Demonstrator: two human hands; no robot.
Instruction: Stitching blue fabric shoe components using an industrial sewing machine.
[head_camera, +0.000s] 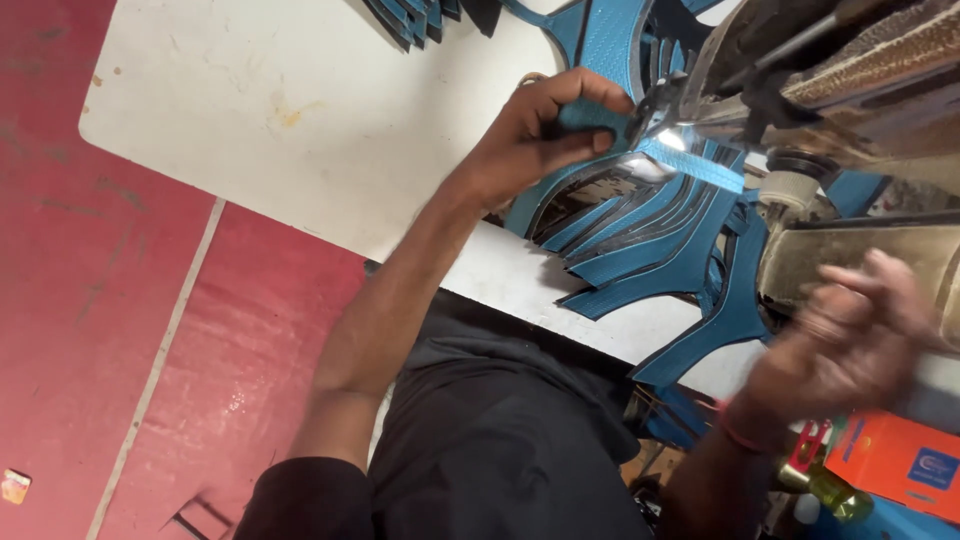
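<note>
A: Left hand (540, 135) status?

B: Your left arm runs from bottom centre up to upper centre of the frame, elbow bent, wrist cocked. Fingers and thumb pinch a blue cut piece (600, 115) just beside the sewing machine (830, 70) head, upper right.

A: Right hand (850, 340)?

B: Lower right, motion-blurred. Fingers look loosely curled, near the machine's base; can't tell if it grips anything.

A: Where's the rest of the material?

B: Stack of blue pieces (650, 240) fanned out on the white bench (300, 110), centre right, below your left hand. Orange box (895, 465) at bottom right.
</note>
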